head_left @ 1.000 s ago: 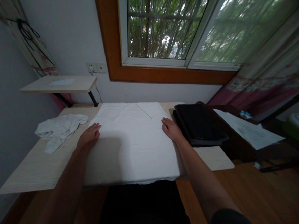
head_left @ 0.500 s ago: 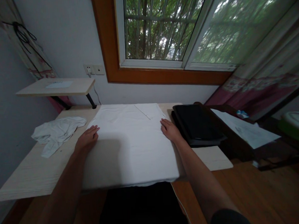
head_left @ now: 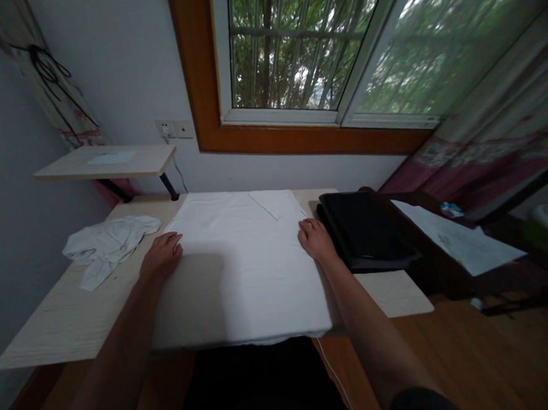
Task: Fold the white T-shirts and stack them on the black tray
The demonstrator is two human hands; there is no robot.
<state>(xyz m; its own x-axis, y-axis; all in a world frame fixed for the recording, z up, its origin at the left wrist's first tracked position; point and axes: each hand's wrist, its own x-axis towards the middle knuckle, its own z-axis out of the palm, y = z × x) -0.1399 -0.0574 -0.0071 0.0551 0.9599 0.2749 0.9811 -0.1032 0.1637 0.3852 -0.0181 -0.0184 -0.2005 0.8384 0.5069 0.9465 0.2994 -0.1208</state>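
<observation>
A white cloth (head_left: 259, 274), which looks like a garment, lies spread flat over the middle of the table and reaches its front edge. A slanted seam or fold line shows near its far end. My left hand (head_left: 162, 256) rests on the cloth's left side, palm down, its fingers pointing inward and slightly bent. On the opposite side, my right hand (head_left: 317, 239) lies palm down along the right edge with its fingers a little apart and gently curved. Neither hand visibly lifts the fabric.
A crumpled white cloth (head_left: 111, 243) lies on the table (head_left: 49, 324) at left, below a small raised shelf (head_left: 145, 160). Black flat items (head_left: 366, 230) are stacked on the right. Beyond them, paper (head_left: 456, 234) lies on a dark surface. A window (head_left: 311, 48) is ahead.
The view has shifted slightly. The fingers of my right hand look a little more bent; both hands stay at the sides of the white cloth, which lies as before.
</observation>
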